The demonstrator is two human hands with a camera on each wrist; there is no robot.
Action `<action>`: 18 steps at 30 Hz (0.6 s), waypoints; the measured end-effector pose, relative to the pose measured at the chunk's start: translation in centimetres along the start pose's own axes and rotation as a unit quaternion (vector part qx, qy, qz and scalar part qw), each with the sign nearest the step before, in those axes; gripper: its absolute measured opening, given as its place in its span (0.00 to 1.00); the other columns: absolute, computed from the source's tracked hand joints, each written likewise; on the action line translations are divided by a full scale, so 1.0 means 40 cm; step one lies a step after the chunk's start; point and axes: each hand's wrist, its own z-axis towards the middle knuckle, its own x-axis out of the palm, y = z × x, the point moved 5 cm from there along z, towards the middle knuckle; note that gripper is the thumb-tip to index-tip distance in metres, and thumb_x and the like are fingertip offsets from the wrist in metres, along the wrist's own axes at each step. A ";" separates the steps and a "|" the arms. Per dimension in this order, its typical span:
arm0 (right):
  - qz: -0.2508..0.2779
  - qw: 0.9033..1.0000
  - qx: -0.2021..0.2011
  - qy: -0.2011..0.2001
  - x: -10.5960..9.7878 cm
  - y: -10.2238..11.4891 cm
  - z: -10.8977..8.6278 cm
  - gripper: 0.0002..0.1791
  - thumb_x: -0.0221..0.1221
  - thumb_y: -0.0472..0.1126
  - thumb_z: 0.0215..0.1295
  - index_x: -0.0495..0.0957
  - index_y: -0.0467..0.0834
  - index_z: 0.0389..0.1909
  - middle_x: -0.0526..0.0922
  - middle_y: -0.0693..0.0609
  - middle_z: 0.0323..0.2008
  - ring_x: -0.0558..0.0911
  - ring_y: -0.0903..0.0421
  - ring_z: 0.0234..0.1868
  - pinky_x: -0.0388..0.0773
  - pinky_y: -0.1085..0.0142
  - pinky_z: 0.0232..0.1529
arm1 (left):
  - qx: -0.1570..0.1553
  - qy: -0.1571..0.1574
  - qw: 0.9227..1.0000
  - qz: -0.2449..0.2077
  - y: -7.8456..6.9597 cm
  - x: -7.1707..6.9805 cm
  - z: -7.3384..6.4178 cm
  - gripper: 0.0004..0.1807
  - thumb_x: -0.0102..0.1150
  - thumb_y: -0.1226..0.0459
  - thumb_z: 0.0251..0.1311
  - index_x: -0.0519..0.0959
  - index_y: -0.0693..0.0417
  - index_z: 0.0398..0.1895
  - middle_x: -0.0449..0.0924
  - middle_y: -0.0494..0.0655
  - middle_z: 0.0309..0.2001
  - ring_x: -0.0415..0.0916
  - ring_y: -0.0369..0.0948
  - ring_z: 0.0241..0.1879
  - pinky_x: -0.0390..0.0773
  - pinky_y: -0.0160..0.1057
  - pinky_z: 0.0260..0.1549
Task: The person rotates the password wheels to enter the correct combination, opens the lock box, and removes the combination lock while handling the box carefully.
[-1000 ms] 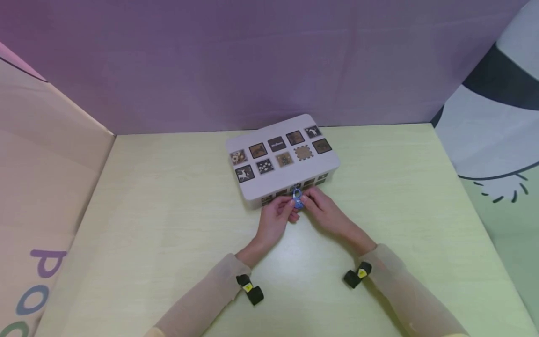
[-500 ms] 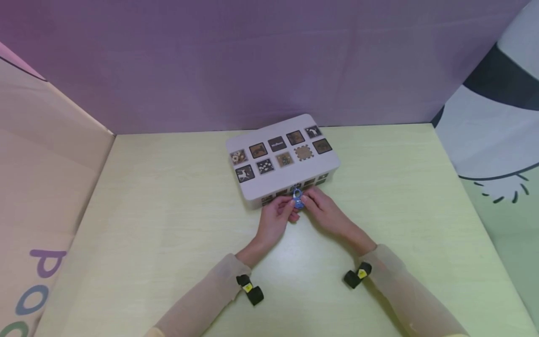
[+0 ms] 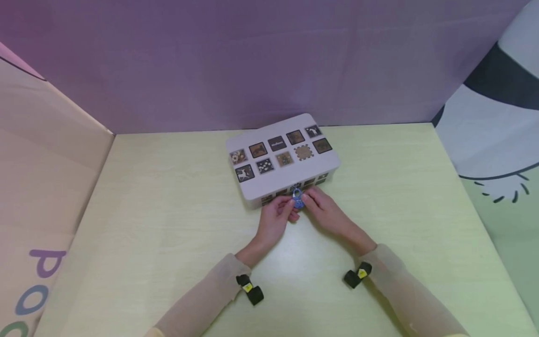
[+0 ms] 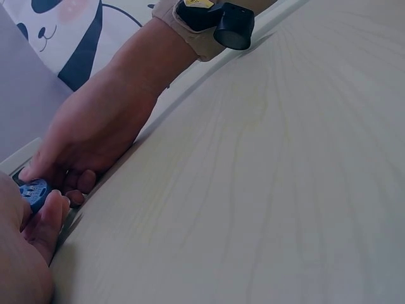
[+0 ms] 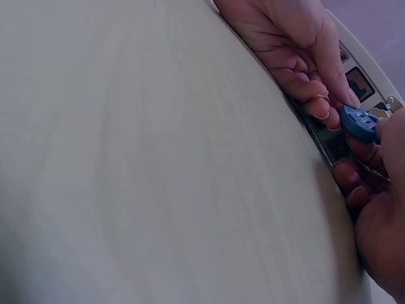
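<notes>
A small blue combination padlock (image 3: 298,201) hangs at the front side of a white box (image 3: 269,184) decorated with square pictures. My left hand (image 3: 273,221) pinches the padlock from the left, thumb on top. From the other side, my right hand (image 3: 330,215) holds it between thumb and fingers. Small number dials show on the face of the padlock (image 5: 359,123) in the right wrist view, close to a metal hasp (image 5: 393,104) on the box. The shackle is partly hidden behind my fingers in both wrist views.
The box stands at the back of a pale wooden table (image 3: 168,210), turned slightly, near a purple backdrop (image 3: 252,65). Printed cloth panels (image 3: 497,126) border the sides. Black camera straps (image 3: 250,289) circle both sleeves.
The padlock tilts slightly between my fingertips. Both hands and the box otherwise stay where they were.
</notes>
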 end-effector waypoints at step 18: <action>0.017 1.000 0.006 -0.005 -0.001 -0.004 -0.001 0.10 0.46 0.39 0.83 0.74 0.38 0.45 0.78 0.45 0.43 0.78 0.49 0.47 0.80 0.51 0.55 | 0.015 0.008 1.000 -0.007 0.001 -0.001 0.002 0.13 0.53 0.69 0.76 0.78 0.72 0.55 0.85 0.66 0.40 0.82 0.38 0.29 0.90 0.34 0.34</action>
